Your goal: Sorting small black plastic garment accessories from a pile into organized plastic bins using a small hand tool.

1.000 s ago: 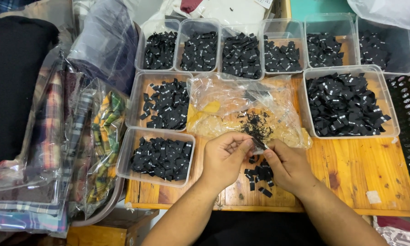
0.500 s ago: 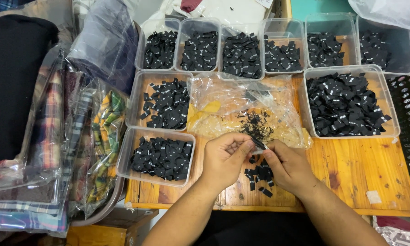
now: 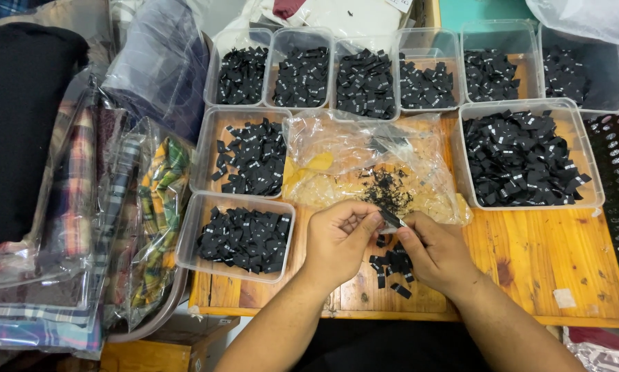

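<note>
- Both hands' fingers, left [image 3: 337,234] and right [image 3: 437,248], pinch one small black woven fabric label [image 3: 392,219] between them; a loose grip could drop it.
- Just below the fingers lies a little heap of loose black labels [image 3: 392,265] on the wooden bench [image 3: 543,255]; a wrist brush may scatter them.
- Just beyond the fingertips, the crinkled clear plastic bag [image 3: 364,162] could snag.

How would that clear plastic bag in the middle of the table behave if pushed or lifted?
Likely floppy: the clear plastic bag lies crumpled and wrinkled on the wooden table. Probably very light, with only a thin scatter of black scraps on it, so a push would bunch it rather than slide it. Those scraps would likely spill if it is lifted.
</note>
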